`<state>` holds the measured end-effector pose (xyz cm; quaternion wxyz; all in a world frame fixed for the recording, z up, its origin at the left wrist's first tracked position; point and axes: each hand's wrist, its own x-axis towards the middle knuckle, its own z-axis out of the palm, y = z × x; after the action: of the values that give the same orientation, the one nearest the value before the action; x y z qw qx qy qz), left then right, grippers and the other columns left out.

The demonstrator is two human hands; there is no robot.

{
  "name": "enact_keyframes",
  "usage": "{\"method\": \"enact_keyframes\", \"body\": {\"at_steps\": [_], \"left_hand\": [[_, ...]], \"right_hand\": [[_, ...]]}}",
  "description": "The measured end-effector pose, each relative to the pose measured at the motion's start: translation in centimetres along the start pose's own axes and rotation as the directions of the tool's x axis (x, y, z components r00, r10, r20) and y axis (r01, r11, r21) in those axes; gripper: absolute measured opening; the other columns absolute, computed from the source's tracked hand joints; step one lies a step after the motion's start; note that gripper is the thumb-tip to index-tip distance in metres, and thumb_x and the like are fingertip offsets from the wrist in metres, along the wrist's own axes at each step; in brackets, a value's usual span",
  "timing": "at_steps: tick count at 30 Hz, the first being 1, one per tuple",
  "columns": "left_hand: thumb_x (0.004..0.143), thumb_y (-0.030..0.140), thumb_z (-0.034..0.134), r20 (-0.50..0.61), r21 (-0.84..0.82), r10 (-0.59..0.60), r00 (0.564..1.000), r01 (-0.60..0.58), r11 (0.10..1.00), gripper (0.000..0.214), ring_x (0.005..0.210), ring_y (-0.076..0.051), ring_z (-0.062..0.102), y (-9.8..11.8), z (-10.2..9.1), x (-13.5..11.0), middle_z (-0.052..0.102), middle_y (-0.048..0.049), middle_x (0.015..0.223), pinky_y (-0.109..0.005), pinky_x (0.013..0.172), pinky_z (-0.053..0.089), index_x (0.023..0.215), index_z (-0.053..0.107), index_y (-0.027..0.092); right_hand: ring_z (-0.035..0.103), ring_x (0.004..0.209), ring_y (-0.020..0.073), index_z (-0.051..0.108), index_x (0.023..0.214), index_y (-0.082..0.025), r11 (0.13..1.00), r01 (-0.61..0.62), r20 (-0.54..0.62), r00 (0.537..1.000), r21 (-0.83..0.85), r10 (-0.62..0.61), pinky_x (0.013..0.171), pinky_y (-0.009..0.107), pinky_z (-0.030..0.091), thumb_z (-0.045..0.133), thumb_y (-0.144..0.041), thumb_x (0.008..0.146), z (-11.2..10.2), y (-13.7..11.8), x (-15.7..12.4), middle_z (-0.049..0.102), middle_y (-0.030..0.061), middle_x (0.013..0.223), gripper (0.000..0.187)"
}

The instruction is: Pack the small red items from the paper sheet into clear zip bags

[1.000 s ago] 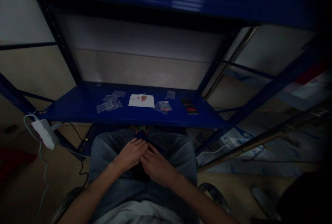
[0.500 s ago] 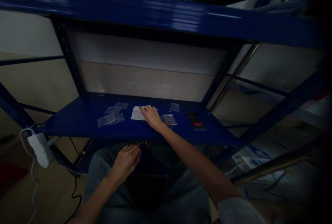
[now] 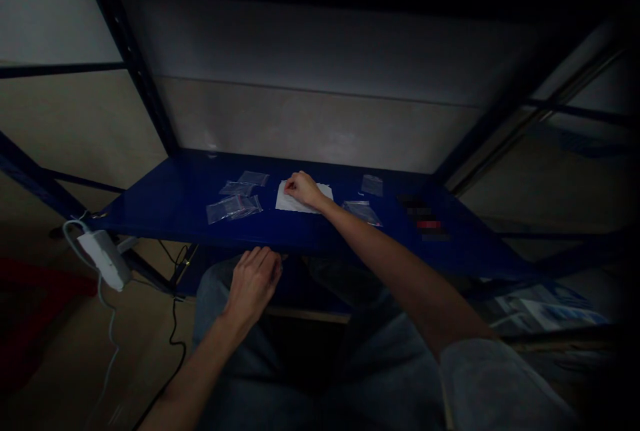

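Observation:
On the blue shelf (image 3: 300,234) lies a white sheet of paper (image 3: 286,202). My right hand (image 3: 304,190) is over it, fingertips drawn together in a pinch near its left part; whatever they hold, if anything, is too small to name. My left hand (image 3: 255,278) is low at the shelf's front edge, above my lap, its fingers curled inward. The inside of that hand is hidden. Several clear zip bags (image 3: 233,207) lie left of the paper. Another clear zip bag (image 3: 364,212) lies under my right forearm's far side, and a small clear bag (image 3: 372,184) farther back.
A dark strip-like object with a red patch (image 3: 429,225) is on the shelf's right. A white power strip (image 3: 105,258) hangs at the left post, with cables below. Blue uprights (image 3: 137,68) frame the shelf, and a wall (image 3: 300,114) stands behind.
The view has tilted down and shifted left. My right hand has gone from lying stretched on the paper's right part to a pinch above it. My left hand stays curled near the shelf edge.

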<state>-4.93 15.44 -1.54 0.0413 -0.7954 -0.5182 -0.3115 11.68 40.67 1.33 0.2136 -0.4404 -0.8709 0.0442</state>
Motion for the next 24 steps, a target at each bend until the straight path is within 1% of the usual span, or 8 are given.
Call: {"method": "enact_keyframes", "body": {"at_steps": [2,5,11,15,17,20,22,24], "left_hand": [[0.089,0.014,0.048,0.006,0.006,-0.004,1.0,0.004,1.0,0.014,0.076,-0.02,0.055,0.1,0.1,0.0,0.061,-0.0035,0.077,-0.033,0.072,0.038,0.078,0.056,0.019],[0.086,0.013,0.051,0.009,-0.058,-0.065,0.998,0.065,0.996,0.012,0.078,-0.02,0.055,0.2,0.1,0.0,0.061,-0.0027,0.077,-0.033,0.073,0.039,0.079,0.056,0.02],[0.083,0.013,0.055,-0.013,-0.156,-0.147,0.989,0.143,0.977,0.01,0.079,-0.02,0.057,0.1,-0.2,0.2,0.063,-0.0019,0.077,-0.033,0.075,0.041,0.077,0.057,0.02],[0.079,0.011,0.056,-0.037,-0.271,-0.246,0.969,0.227,0.935,0.01,0.078,-0.019,0.058,0.1,-0.5,0.2,0.064,-0.0013,0.077,-0.031,0.075,0.043,0.078,0.06,0.02],[0.077,0.011,0.058,-0.044,-0.35,-0.322,0.946,0.287,0.892,0.01,0.075,-0.018,0.059,0.1,-0.5,0.2,0.064,-0.0011,0.076,-0.029,0.073,0.044,0.077,0.061,0.02],[0.074,0.012,0.059,-0.024,-0.459,-0.397,0.918,0.343,0.82,0.008,0.073,-0.017,0.06,0.2,-0.5,0.4,0.065,-0.001,0.074,-0.028,0.073,0.045,0.075,0.063,0.019],[0.072,0.013,0.06,0.005,-0.526,-0.417,0.909,0.357,0.772,0.008,0.073,-0.017,0.06,0.4,-0.4,0.6,0.065,-0.0012,0.074,-0.028,0.073,0.046,0.074,0.064,0.019],[0.07,0.013,0.061,0.033,-0.596,-0.418,0.908,0.353,0.721,0.007,0.073,-0.016,0.06,0.6,-0.2,0.6,0.066,-0.0015,0.074,-0.028,0.072,0.046,0.074,0.065,0.018]], "right_hand": [[0.057,0.08,0.0171,0.074,0.082,-0.017,1.0,-0.006,0.005,1.0,0.016,0.006,0.077,0.028,0.04,0.063,-0.016,0.079,0.2,0.0,0.2,0.068,0.006,0.083,0.011],[0.06,0.078,0.0168,0.074,0.08,-0.016,0.999,-0.039,0.023,0.999,0.029,0.038,0.076,0.026,0.042,0.062,-0.012,0.076,0.2,-0.5,0.4,0.069,0.0065,0.081,0.014],[0.064,0.074,0.0169,0.074,0.081,-0.016,0.96,-0.247,0.049,0.969,0.135,0.243,0.067,0.023,0.044,0.066,-0.012,0.071,-0.6,-2.4,-0.1,0.072,0.0054,0.081,0.014],[0.064,0.071,0.0165,0.075,0.081,-0.015,0.941,-0.292,0.038,0.956,0.169,0.29,0.064,0.022,0.044,0.065,-0.01,0.071,-1.4,-3.3,0.0,0.072,0.0056,0.079,0.015],[0.064,0.072,0.0157,0.074,0.08,-0.014,0.949,-0.25,0.009,0.968,0.192,0.253,0.065,0.023,0.044,0.064,-0.01,0.071,-2.5,-4.1,-0.1,0.072,0.0059,0.078,0.014],[0.062,0.073,0.0141,0.074,0.076,-0.014,0.956,-0.033,-0.103,0.993,0.292,0.065,0.072,0.024,0.043,0.066,-0.012,0.072,-4.8,-6.5,-1.5,0.071,0.0042,0.077,0.009],[0.06,0.075,0.0138,0.073,0.075,-0.016,0.927,0.125,-0.173,0.983,0.353,-0.067,0.075,0.026,0.043,0.068,-0.015,0.074,-6.3,-8.9,-3.7,0.07,0.0025,0.077,0.006],[0.058,0.076,0.014,0.072,0.074,-0.017,0.895,0.203,-0.17,0.975,0.396,-0.146,0.075,0.027,0.042,0.068,-0.018,0.075,-7.3,-11.4,-6.7,0.069,0.0013,0.077,0.004]]}}
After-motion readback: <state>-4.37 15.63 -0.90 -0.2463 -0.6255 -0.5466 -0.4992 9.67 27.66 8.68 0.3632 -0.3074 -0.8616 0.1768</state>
